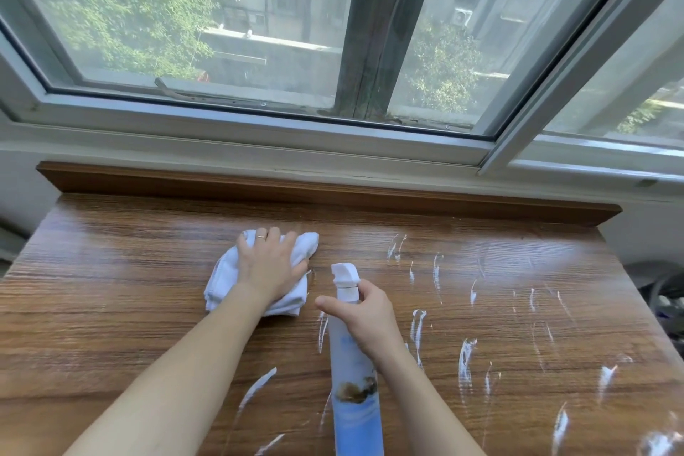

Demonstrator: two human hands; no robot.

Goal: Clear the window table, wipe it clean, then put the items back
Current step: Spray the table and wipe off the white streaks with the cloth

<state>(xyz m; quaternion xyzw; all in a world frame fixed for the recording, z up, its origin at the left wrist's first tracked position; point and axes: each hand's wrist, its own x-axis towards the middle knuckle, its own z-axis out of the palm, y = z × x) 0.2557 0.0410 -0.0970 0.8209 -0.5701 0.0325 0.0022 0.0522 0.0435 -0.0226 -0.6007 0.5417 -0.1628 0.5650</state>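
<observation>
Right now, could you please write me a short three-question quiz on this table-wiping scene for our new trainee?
1. True or false: the left hand presses a white cloth flat on the wooden table.
2. Which does the right hand hold? A) a sponge B) a spray bottle C) a cup
3. Fill in: the white foam streaks lie mostly on the table's ____ side, as the person sees it.

Key
1. True: the hand lies on top of the crumpled cloth.
2. B: the fingers curl round the bottle's neck, just below the white nozzle.
3. Right: the left part shows bare wood grain.
</observation>
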